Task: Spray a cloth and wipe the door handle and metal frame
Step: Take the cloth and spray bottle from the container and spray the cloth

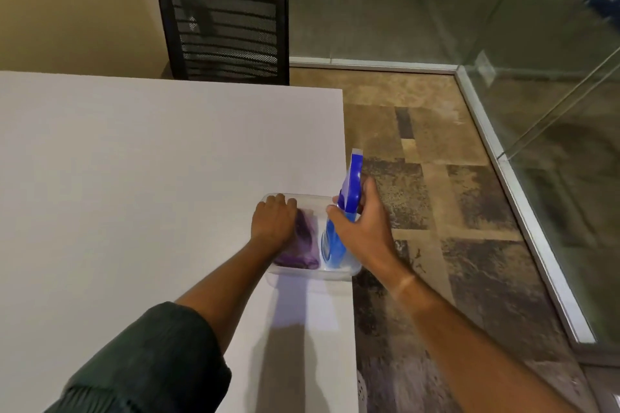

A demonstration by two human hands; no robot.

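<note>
A clear plastic tub [310, 273] stands at the right edge of the white table [134, 178]. Inside it lie a purple cloth [303, 245] and a blue spray bottle [339, 228], the bottle standing upright. My left hand [273, 220] reaches into the tub and rests on the purple cloth, fingers curled over its far end. My right hand [364, 223] grips the neck of the spray bottle just below its blue trigger head. No door handle is visible.
A black mesh office chair [224, 27] stands behind the table. To the right is patterned carpet [436, 211], bordered by a glass partition with a metal frame [523, 211] along the floor. A beige wall is at the upper left.
</note>
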